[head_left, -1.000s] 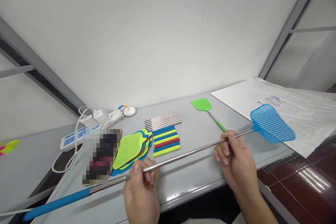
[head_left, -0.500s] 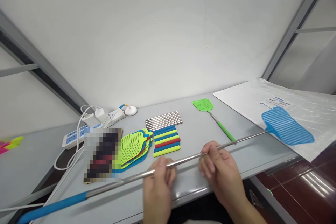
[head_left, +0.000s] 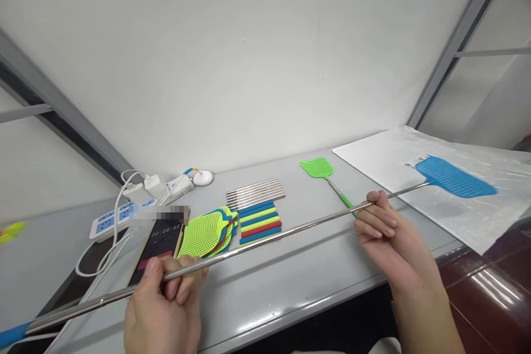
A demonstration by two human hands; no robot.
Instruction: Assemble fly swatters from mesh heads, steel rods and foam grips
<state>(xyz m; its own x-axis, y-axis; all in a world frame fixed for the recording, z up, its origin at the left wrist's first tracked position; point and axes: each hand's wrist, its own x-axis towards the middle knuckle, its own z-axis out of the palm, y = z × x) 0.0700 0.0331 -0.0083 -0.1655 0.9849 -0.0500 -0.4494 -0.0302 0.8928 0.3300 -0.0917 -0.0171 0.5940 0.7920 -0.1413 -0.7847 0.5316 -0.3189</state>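
A long blue fly swatter (head_left: pixel 282 235) with a thin metal telescopic shaft stretches across the head view. Its ribbed blue head is at the right, and its blue grip runs off the lower left edge. My left hand (head_left: pixel 164 307) is closed around the thicker part of the shaft. Farther right, my right hand (head_left: pixel 396 251) pinches the thinner part near the head. On the table behind lie perforated swatter heads (head_left: pixel 203 235) in a stack, several coloured handle grips (head_left: pixel 260 220) in a row, and metal rods (head_left: pixel 256 193) side by side. A green fly swatter (head_left: pixel 317 167) lies beyond my right hand, its grip partly hidden.
At the left are a phone (head_left: pixel 164 238) showing a timer, power strips (head_left: pixel 112 222) with white cables, and a round white device (head_left: pixel 203 178). A plastic-wrapped white board (head_left: pixel 385 149) overhangs the table's right edge. A white wall (head_left: pixel 269 66) stands behind.
My hands have moved apart along the shaft, left hand to the left and right hand to the right. The swatter's shaft reaches farther left, and its blue head has turned and risen slightly.
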